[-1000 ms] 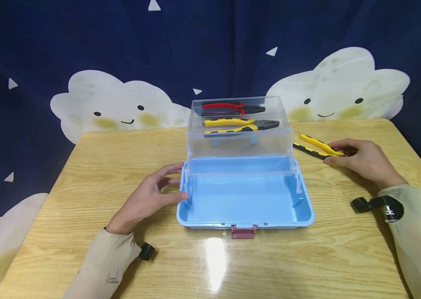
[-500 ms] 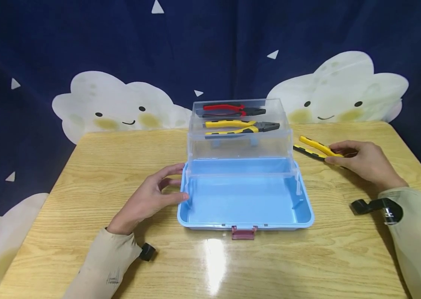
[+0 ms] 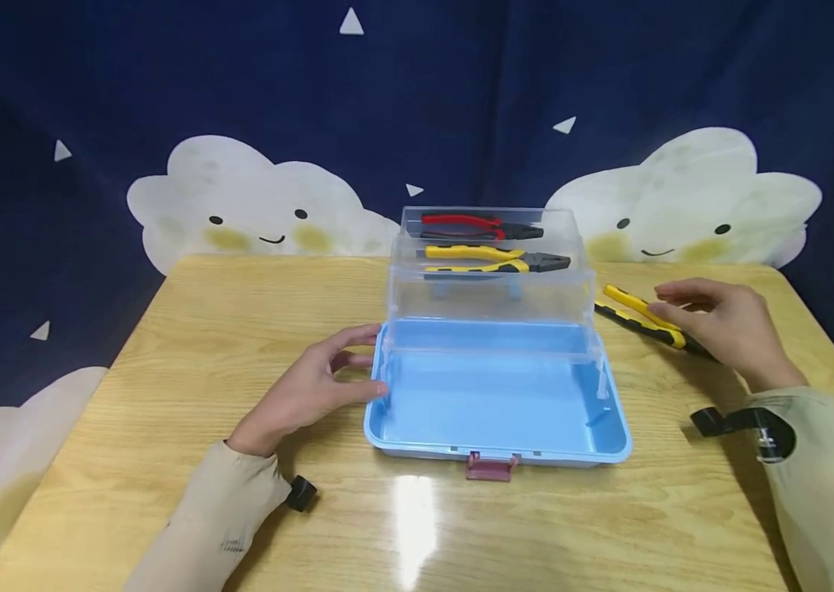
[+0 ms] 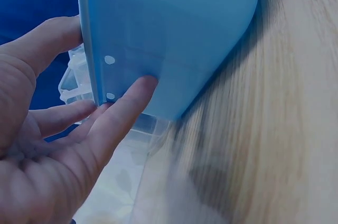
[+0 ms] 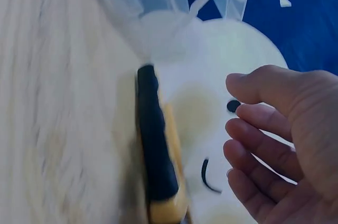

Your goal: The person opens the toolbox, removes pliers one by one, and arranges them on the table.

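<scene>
1. The right hand [image 3: 731, 325] has thumb and fingers parted and loosely bent, with nothing in its hold; the right wrist view shows a gap between its fingertips and the nearest tool.
2. That tool, a pair of yellow-and-black pliers with ridged grips [image 3: 627, 301], lies on the wood-grain table [image 3: 535, 526] just beside the right hand's fingers, its handles pointing away from the palm towards the box; its metal end is partly hidden beneath the hand.
3. The left hand [image 3: 317, 380] holds the near side wall of a light-blue plastic toolbox [image 3: 491, 407], thumb over the rim and fingers against the outside.
4. The toolbox fills the space between the hands, its dark-pink plastic latch [image 3: 488, 470] on the side nearest the person.
5. Beyond the left hand's thumb rises the box's clear plastic upper section [image 3: 491, 298]; its far edge stands close to the handle ends in front of the right hand.
6. In that section, between and beyond both hands, are red-and-black pliers [image 3: 461, 220] and, below them, thicker yellow-handled pliers [image 3: 487, 252].
7. Past everything, farthest from both hands, hangs a navy cloth [image 3: 461, 82] printed with white smiling clouds and small triangles.
</scene>
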`<state>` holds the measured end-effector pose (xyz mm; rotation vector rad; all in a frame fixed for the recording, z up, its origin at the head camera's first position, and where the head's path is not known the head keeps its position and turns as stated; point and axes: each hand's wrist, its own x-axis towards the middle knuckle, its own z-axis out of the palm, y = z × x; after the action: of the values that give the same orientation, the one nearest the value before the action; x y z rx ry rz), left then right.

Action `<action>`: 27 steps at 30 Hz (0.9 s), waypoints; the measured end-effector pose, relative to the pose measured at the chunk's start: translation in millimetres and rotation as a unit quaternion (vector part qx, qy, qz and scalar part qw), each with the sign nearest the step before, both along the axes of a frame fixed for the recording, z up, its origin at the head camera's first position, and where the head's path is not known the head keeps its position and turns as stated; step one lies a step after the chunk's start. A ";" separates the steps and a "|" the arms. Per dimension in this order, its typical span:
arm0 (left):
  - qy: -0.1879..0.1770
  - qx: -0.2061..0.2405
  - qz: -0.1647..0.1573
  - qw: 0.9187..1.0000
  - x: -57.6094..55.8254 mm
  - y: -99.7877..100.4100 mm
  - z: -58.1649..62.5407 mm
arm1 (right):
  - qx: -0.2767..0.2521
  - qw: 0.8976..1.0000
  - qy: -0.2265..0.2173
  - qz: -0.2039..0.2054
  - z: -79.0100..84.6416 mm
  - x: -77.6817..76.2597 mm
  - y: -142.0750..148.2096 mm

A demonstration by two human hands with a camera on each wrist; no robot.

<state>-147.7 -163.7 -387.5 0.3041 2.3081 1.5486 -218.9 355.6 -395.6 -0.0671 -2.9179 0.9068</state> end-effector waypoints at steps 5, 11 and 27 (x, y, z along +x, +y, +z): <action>0.005 0.005 -0.006 1.000 0.3 0.6 0.6 | 0.006 1.000 0.012 0.015 17.4 -3.2 -17.1; 0.005 0.002 -0.004 1.000 1.2 1.4 1.5 | 0.021 0.997 0.047 0.058 46.6 -7.5 -38.8; 0.015 -0.006 -0.012 1.000 2.8 1.3 4.8 | 0.112 0.973 0.080 0.183 106.8 -24.5 -113.3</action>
<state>-144.9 -162.5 -382.7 0.3522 2.3264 1.5293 -243.5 242.4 -288.8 0.5478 -2.9018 0.5755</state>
